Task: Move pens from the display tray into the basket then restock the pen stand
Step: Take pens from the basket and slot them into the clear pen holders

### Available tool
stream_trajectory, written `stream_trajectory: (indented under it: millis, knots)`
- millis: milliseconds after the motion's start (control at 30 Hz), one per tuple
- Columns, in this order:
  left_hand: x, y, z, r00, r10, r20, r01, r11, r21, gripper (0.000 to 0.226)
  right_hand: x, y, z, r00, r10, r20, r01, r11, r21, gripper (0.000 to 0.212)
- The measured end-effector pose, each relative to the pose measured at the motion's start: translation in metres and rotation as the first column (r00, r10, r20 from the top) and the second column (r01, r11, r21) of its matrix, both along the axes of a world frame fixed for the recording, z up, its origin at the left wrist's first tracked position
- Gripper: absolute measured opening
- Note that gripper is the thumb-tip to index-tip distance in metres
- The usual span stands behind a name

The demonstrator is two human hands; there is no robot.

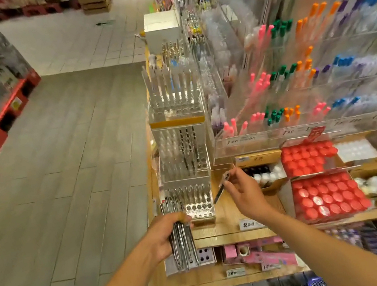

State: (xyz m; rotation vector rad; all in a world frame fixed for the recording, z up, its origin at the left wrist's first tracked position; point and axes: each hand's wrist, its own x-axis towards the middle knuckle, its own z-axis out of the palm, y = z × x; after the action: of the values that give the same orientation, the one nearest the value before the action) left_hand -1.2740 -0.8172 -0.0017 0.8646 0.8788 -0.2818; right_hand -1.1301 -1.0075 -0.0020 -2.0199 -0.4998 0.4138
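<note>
The left hand [166, 237] grips a bundle of pens [182, 242], light, stiff and probably slippery, so hold them around the middle. Just ahead stands the clear pen stand [200, 210]. The right hand [247, 195] pinches one pen [222, 188] near its top; blur hides details.
</note>
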Motion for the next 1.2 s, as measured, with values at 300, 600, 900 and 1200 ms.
stream_trajectory:
  millis: [300, 600, 900, 1200]
  knots:
    - [0.013, 0.037, -0.010, 0.995, -0.090, -0.049, 0.090, 0.996, 0.011, 0.039, -0.014, 0.030, -0.040, 0.998, -0.050, 0.045, 0.055, 0.992, -0.112, 0.011]
    - [0.023, 0.036, -0.007, 0.988, -0.146, -0.048, 0.148, 0.989, 0.031, 0.031, -0.020, 0.048, -0.052, 0.991, 0.034, 0.133, 0.016, 0.936, -0.353, 0.016]
    - [0.027, 0.024, -0.004, 0.989, -0.133, -0.057, 0.137, 0.989, 0.055, 0.053, -0.023, 0.050, -0.047, 0.984, 0.037, 0.172, 0.044, 0.896, -0.441, 0.022]
    - [0.024, 0.007, 0.005, 0.988, -0.150, -0.019, 0.151, 0.983, 0.107, 0.078, -0.013, 0.026, -0.005, 0.948, -0.069, -0.310, -0.040, 0.942, -0.332, 0.010]
